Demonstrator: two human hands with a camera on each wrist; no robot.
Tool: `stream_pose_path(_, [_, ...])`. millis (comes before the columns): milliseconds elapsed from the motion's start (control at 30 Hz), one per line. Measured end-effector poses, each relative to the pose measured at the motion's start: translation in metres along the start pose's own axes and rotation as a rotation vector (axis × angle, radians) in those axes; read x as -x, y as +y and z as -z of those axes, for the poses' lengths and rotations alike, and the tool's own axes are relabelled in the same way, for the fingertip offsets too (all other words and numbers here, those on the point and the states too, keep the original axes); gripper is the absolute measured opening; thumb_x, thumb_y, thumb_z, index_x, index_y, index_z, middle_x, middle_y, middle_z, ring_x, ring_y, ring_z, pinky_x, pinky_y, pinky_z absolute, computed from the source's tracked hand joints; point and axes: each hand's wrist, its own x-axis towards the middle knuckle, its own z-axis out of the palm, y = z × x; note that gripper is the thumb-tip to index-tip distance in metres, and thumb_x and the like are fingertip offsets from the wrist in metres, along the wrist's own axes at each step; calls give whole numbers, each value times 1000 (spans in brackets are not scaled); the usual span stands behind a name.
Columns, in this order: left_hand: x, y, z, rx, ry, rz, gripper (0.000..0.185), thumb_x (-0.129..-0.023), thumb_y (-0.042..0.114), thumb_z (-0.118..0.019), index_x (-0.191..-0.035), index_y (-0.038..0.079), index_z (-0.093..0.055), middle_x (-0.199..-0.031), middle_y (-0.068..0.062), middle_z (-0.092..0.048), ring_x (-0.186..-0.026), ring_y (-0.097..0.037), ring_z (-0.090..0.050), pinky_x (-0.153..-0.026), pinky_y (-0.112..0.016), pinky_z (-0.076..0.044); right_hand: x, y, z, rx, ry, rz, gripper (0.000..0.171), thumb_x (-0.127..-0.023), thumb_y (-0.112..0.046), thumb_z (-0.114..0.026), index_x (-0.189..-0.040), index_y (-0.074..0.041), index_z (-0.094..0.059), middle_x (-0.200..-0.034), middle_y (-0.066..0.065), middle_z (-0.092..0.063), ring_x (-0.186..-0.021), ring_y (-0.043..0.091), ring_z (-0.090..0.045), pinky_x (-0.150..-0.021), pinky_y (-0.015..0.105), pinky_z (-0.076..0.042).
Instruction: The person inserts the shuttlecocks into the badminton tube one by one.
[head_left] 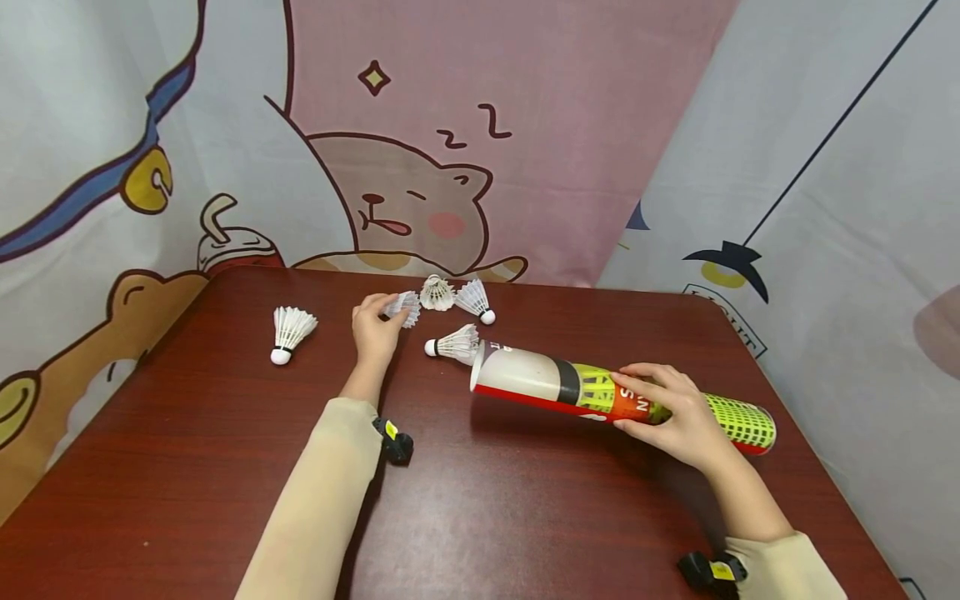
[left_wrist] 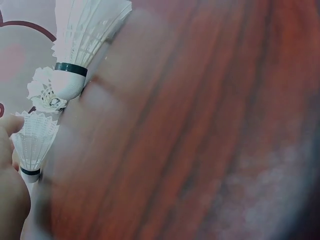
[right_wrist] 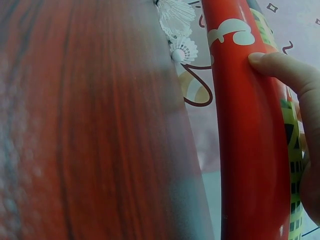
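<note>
My left hand [head_left: 372,333] pinches a white shuttlecock [head_left: 407,307] by its skirt, near the table's far edge. The left wrist view shows this shuttlecock [left_wrist: 35,142] with a dark band above its cork, beside my thumb and fingers. My right hand [head_left: 681,419] grips a long shuttlecock tube [head_left: 521,372], red, white and yellow-green, around its middle. The tube slants sideways over the table, its mouth to the left, a shadow below. In the right wrist view my thumb presses on the tube's red side [right_wrist: 250,135]. A feather shuttlecock [head_left: 453,343] lies with its skirt at the tube's mouth.
Two more shuttlecocks, one facing forward [head_left: 437,293] and one tilted [head_left: 474,300], lie at the far edge right of my left hand. Another shuttlecock [head_left: 291,333] sits to the left on the brown table [head_left: 480,517]. A printed cartoon curtain [head_left: 562,125] hangs behind the table.
</note>
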Motion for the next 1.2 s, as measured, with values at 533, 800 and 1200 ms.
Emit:
stream_pose_path(533, [3,-1,6,54,147,-34,14,-81,1,-75,-95,-3,-75,-100,-14,-70,-91,-34,-53,-76,-35,-40,1,2,-1,10,7,20,73,-59,-13,-91,-127,-19,-64,-121,2,-57,-109,20,-47,-80,42,-39])
stream_pose_path(800, [4,-1,8,45,215,-41,10,-79,0,-76,-89,-4,-75,-91,-15,-70,-85,-34,-53,-74,-38,-38,1,0,-1,9,0,9,73,-60,-13,-91,-127,-19,-64,-122,2,-57,-111,21,-46,-81,43,-39])
stream_pose_path(1200, [5,0,14,61,232,-49,7,-79,2,-77,-85,-2,-76,-88,-13,-71,-86,-34,-53,-77,-39,-37,1,0,-1,14,4,5,72,-60,-12,-91,-126,-18,-65,-122,1,-57,-110,19,-46,-80,44,-40])
